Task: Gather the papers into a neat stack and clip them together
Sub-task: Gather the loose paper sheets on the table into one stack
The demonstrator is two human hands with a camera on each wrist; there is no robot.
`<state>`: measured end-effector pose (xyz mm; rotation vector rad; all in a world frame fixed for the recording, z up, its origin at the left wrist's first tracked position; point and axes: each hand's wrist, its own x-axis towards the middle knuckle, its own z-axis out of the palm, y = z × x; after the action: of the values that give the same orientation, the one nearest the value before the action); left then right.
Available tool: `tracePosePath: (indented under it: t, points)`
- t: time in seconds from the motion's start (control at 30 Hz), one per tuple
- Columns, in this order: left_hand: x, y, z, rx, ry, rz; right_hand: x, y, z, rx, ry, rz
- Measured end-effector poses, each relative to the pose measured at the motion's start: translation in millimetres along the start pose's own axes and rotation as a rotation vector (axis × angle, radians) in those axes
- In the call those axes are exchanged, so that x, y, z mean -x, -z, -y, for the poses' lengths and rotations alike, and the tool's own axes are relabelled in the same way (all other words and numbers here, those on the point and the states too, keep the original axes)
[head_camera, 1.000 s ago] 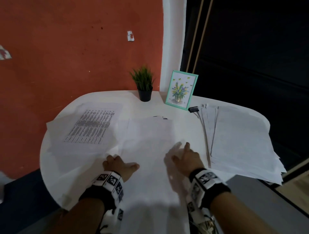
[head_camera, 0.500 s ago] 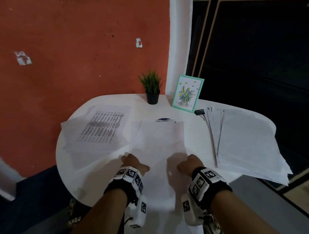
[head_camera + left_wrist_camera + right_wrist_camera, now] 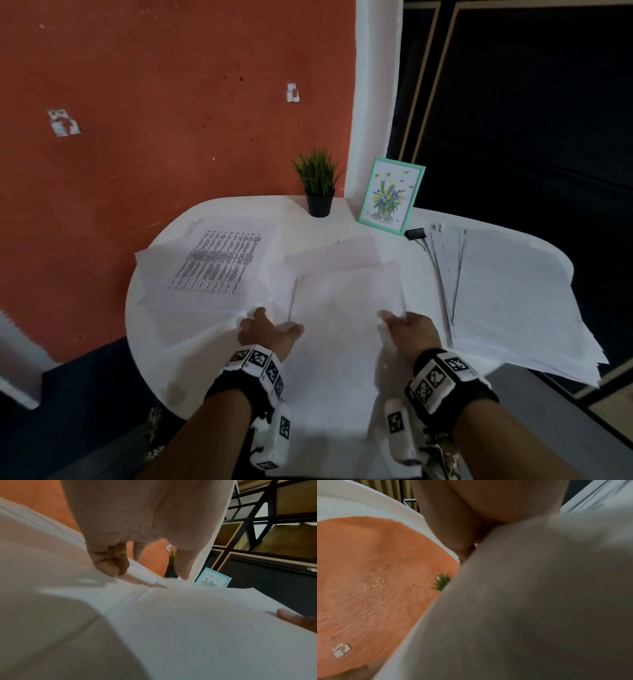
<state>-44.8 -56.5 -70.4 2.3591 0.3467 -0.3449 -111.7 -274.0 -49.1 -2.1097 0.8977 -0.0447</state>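
Loose white sheets (image 3: 342, 291) lie askew in the middle of the round white table (image 3: 239, 212). My left hand (image 3: 267, 329) has curled fingers (image 3: 109, 566) pressed at their left edge and its thumb on top, so the paper bulges. My right hand (image 3: 407, 327) grips the right edge of the top sheet (image 3: 539, 601), which hides its fingers. A printed sheet (image 3: 219, 260) lies on other papers at the left. At the right sits a thick fanned stack (image 3: 513, 291). A black binder clip (image 3: 415, 233) lies at that stack's far corner.
A small potted plant (image 3: 318, 185) and a green-framed flower picture (image 3: 390, 195) stand at the table's far edge, against the orange wall. The right stack overhangs the table's right rim. Dark doors stand behind on the right.
Both hands have moved apart from the middle of the sheets to their side edges. The top middle sheet has shifted and now lies askew over the ones beneath.
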Motion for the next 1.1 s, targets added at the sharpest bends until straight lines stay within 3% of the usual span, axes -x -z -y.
tracePosePath:
  t: [0.13, 0.23, 0.3, 0.47, 0.6, 0.73, 0.83, 0.9, 1.0, 1.1]
  points:
    - [-10.0, 3.3, -1.1, 0.453, 0.038, 0.135, 0.9, 4.4, -0.7, -0.212, 0.08, 0.01]
    - [-11.0, 3.2, -3.3, 0.52, 0.083, 0.2, 0.5, 3.5, -2.6, -0.258, 0.069, 0.083]
    - [-11.1, 3.1, -2.8, 0.4, 0.068, 0.185, -1.8, 3.5, -6.0, -0.171, 0.037, 0.152]
    - [0.0, 4.3, 5.8, -0.233, -0.118, 0.128, -4.9, 1.7, -17.7, -0.07, 0.034, 0.3]
    - [-0.4, 0.8, 8.1, -0.253, -0.166, 0.114, -2.5, 1.9, -17.6, -0.024, 0.069, 0.261]
    - [-0.9, 10.2, 7.8, -0.23, -0.122, -0.016, -11.8, 15.6, -31.7, 0.089, -0.023, 0.111]
    - [4.8, 10.6, 9.1, -0.445, -0.101, 0.054, -11.2, 24.8, -36.2, 0.143, -0.057, 0.037]
    - [13.5, 8.4, 3.2, -0.491, -0.146, 0.116, -9.6, 21.4, -33.6, 0.13, 0.018, 0.091]
    - [27.6, 2.7, -12.3, -0.29, -0.225, 0.195, 0.0, 6.8, -27.7, -0.195, 0.124, 0.148]
    - [19.7, -0.6, -17.2, 0.246, -0.046, 0.12, 4.3, 2.2, -23.4, -0.416, 0.157, 0.164]
